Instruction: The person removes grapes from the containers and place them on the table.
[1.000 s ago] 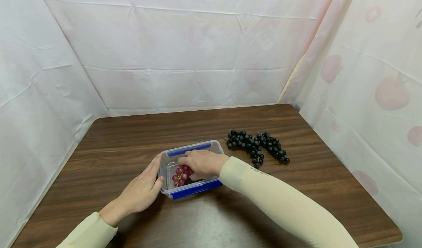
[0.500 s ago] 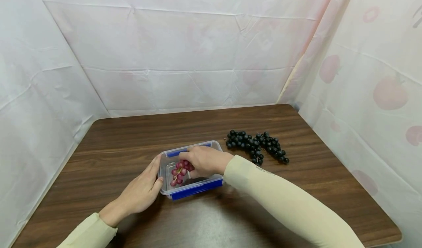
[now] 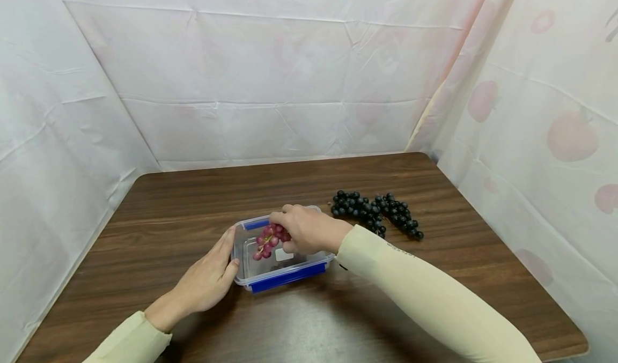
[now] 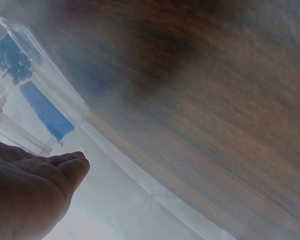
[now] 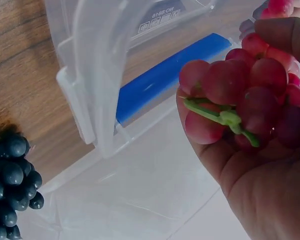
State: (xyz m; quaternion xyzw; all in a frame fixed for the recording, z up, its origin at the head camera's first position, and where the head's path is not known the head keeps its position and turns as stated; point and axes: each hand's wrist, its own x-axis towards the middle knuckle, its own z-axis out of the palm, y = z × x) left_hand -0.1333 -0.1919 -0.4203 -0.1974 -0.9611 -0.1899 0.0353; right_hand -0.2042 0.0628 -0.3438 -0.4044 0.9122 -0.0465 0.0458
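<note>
My right hand (image 3: 309, 229) grips a bunch of red grapes (image 3: 270, 241) over the clear plastic container (image 3: 251, 271), which has blue side clips. In the right wrist view the fingers curl around the red grapes (image 5: 245, 95), and a green stem shows between the berries. My left hand (image 3: 205, 277) rests with straight fingers along the container's left wall. Seen from the left wrist, the left hand (image 4: 35, 185) lies against the clear wall below a blue clip (image 4: 46, 111).
Two bunches of black grapes (image 3: 354, 205) lie on the brown wooden table (image 3: 203, 197), right of the container. White curtains (image 3: 270, 84) with pale fruit prints surround the table at the back and sides.
My right hand has lifted the red grapes up from the container's floor and shifted slightly right and away from me. A white label inside now shows. The left hand has stayed still.
</note>
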